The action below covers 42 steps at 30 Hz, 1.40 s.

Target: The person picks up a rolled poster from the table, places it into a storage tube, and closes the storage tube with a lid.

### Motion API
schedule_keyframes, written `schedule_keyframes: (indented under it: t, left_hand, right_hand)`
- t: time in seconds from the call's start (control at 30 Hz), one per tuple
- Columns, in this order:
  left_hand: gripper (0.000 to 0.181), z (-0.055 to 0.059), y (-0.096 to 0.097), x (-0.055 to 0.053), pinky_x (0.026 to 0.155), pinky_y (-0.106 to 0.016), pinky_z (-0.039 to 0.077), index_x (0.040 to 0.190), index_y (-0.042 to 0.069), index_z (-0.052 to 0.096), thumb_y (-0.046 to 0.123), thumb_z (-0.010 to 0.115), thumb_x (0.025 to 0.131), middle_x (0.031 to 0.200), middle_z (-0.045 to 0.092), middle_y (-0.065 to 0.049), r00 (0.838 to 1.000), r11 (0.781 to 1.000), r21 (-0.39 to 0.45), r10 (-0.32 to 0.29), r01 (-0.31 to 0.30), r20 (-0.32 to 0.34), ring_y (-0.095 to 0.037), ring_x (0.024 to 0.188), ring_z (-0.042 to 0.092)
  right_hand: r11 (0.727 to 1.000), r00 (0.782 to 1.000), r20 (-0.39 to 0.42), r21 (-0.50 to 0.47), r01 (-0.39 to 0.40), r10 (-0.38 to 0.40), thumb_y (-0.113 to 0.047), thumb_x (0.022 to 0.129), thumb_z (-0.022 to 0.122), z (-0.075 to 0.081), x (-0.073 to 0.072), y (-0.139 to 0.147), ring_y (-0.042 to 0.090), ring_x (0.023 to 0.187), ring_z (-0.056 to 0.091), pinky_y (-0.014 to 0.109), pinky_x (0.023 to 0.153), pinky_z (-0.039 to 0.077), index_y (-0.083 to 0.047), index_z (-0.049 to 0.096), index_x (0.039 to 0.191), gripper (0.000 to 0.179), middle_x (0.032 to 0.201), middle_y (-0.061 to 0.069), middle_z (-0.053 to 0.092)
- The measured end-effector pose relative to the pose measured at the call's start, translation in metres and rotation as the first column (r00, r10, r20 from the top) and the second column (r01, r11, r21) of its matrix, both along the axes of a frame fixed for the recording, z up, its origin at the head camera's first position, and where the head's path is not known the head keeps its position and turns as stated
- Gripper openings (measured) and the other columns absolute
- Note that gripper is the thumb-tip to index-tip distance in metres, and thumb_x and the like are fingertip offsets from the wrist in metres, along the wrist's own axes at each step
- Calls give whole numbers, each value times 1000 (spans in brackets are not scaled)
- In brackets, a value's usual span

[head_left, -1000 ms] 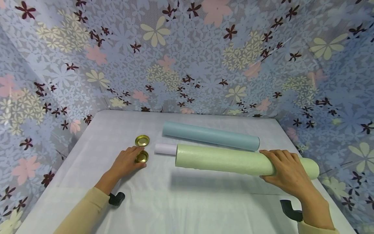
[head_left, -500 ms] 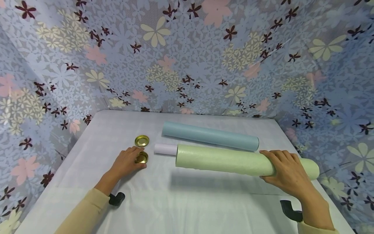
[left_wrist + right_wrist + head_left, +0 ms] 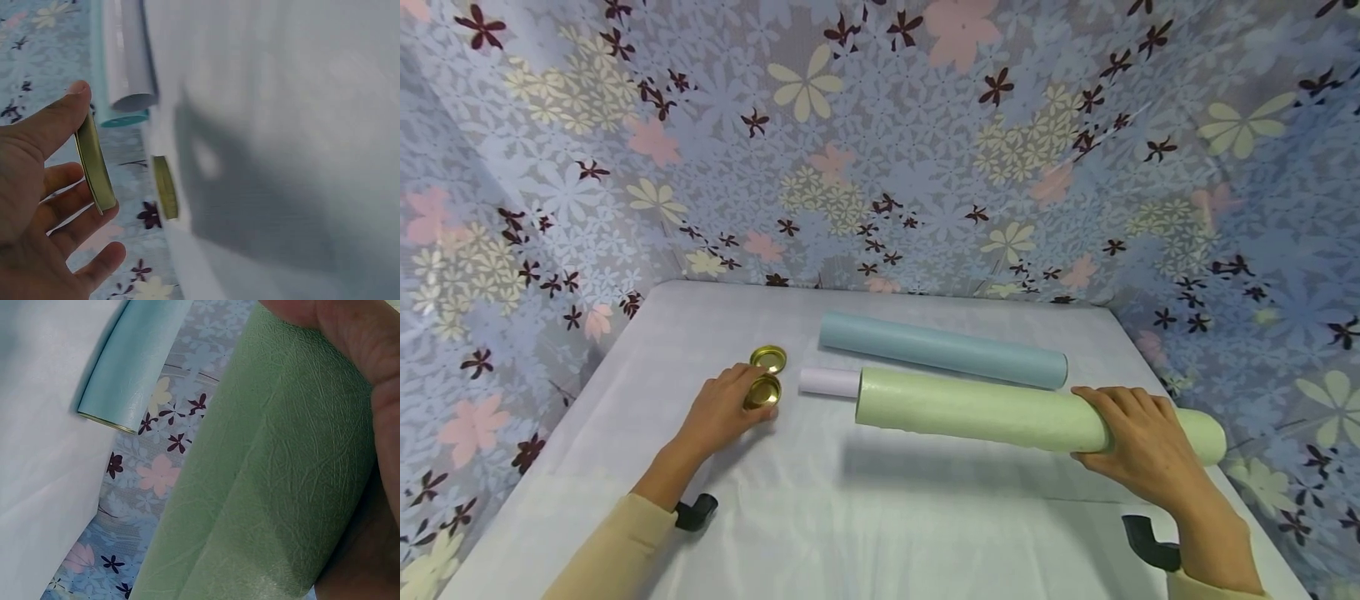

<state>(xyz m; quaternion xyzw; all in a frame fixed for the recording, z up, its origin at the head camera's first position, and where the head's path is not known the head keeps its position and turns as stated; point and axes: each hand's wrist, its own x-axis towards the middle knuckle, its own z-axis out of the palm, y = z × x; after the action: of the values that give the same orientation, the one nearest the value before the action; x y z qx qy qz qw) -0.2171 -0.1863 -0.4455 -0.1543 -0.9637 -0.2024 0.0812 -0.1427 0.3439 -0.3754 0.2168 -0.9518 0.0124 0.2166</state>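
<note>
Left grip (image 3: pixel 718 411) pinches a gold lid (image 3: pixel 763 392); right grip (image 3: pixel 1142 446) clasps a green tube (image 3: pixel 970 408) crosswise above the bench (image 3: pixel 880 542), floral cloth (image 3: pixel 880 167) behind.

no readable text, no labels or brands, no numbers

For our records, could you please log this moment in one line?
left hand: pinches nearer gold lid; right hand: grips green tube; blue tube: on table

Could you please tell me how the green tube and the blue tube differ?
The green tube is held up in the right hand; the blue tube lies on the white table. The green tube looks thicker than the blue tube in the head view. Both are long cylinders.
</note>
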Motion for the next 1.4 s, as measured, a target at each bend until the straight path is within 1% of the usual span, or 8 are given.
schedule_keyframes:
  t: [0.23, 0.4, 0.53, 0.7, 0.93, 1.17, 1.27, 1.4]
  left_hand:
    - [65, 19, 3, 15, 93, -56, 42, 132, 8, 50, 35, 76, 78, 130, 54, -16, 999, 998, 56, 33, -32, -25, -35, 116, 53]
    - [64, 29, 5, 26, 99, -56, 38, 135, 10, 49, 32, 74, 80, 134, 52, -16, 999, 994, 102, 38, -36, -20, -35, 122, 49]
    - [63, 34, 7, 35, 100, -55, 37, 135, 11, 49, 31, 74, 81, 135, 52, -14, 999, 985, 167, 39, -34, -24, -34, 124, 47]
    - [63, 41, 11, 47, 100, -58, 37, 136, 12, 48, 29, 73, 81, 136, 50, -14, 999, 964, 263, 34, -22, -41, -36, 126, 44]
    - [66, 48, 18, 61, 101, -59, 38, 140, 16, 44, 26, 73, 82, 139, 47, -11, 998, 910, 414, 13, 13, -61, -34, 131, 42]
    - [67, 51, 28, 72, 103, -48, 39, 142, 25, 41, 21, 72, 83, 141, 46, -5, 998, 826, 560, -48, 66, -47, -25, 132, 42]
    - [67, 50, 31, 75, 103, -44, 40, 142, 29, 39, 20, 71, 84, 141, 46, -2, 997, 797, 598, -71, 81, -41, -21, 132, 42]
    - [65, 48, 36, 78, 103, -35, 42, 142, 33, 38, 18, 69, 86, 141, 45, 1, 995, 769, 632, -98, 94, -29, -13, 131, 42]
  right_hand:
    - [1000, 1000, 8, -7, 8, -8, -30, 48, 91, 0, 0, 1, 37, 102, 51, 53, 82, 34, -16, 49, 133, 96, 112, 13, 59]
    - [1000, 1000, 15, -11, 14, -13, -30, 49, 91, 1, 0, 2, 37, 102, 51, 54, 83, 34, -17, 48, 134, 96, 113, 13, 58]
    - [1000, 1000, 3, -9, 7, -7, -31, 49, 91, 1, 0, 2, 37, 101, 51, 53, 82, 35, -16, 48, 133, 96, 112, 13, 59]
    - [1000, 1000, 2, -8, 7, -7, -30, 48, 91, 3, 0, 1, 37, 101, 51, 54, 82, 35, -16, 48, 133, 96, 112, 13, 58]
    - [1000, 1000, -6, -10, -6, 6, -28, 48, 91, 4, -1, 1, 37, 101, 51, 54, 82, 35, -16, 48, 134, 97, 113, 13, 58]
    - [1000, 1000, -19, -26, -17, 16, -30, 48, 91, 4, -2, -1, 37, 102, 51, 53, 83, 34, -16, 48, 134, 97, 112, 13, 59]
    - [999, 999, -23, -27, -26, 25, -31, 49, 91, 4, -3, -1, 36, 101, 51, 52, 83, 34, -16, 49, 134, 95, 112, 12, 59]
    - [999, 999, -25, -22, -32, 31, -31, 49, 91, 5, -3, -2, 36, 101, 51, 51, 81, 34, -16, 49, 133, 94, 112, 12, 59]
